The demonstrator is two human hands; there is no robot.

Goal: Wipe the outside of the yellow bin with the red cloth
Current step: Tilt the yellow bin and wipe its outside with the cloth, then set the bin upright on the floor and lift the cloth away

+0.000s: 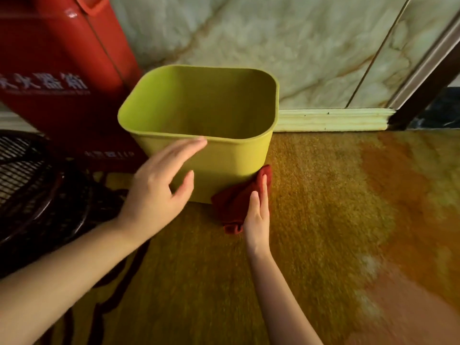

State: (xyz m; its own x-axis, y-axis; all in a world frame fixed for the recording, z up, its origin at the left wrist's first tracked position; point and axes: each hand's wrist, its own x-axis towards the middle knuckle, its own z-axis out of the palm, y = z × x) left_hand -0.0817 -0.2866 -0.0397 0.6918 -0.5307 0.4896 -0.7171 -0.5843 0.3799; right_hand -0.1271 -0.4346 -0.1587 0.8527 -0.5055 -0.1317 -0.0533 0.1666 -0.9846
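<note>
A tall red box (62, 70) with white lettering fills the upper left of the frame and stands right against the left side of the yellow bin (199, 120); whether they touch cannot be told. Below it, at the left edge, lies the dark wire grille of a fan (32, 175), close to the bin's lower left corner and under the left forearm. Behind the bin runs a pale marbled wall (286, 41) with a cream skirting board (333, 119) along its foot, and a dark door frame (428, 78) slants down the upper right corner.

The bin stands upright on a yellow-orange carpet (323, 207) in the upper middle of the frame, its mouth open to the top, its longer side running left to right across the picture. It is hemmed in on the left and at the back; the carpet to its right and in front, toward the lower edge, lies open.

The left hand (159, 185) is spread open, fingers loose, over the near wall just under the rim, gripping nothing. The right hand (257, 217) lies flat with straight fingers, pressing the crumpled red cloth (231, 202) against the bin's lower right corner, near the carpet.
</note>
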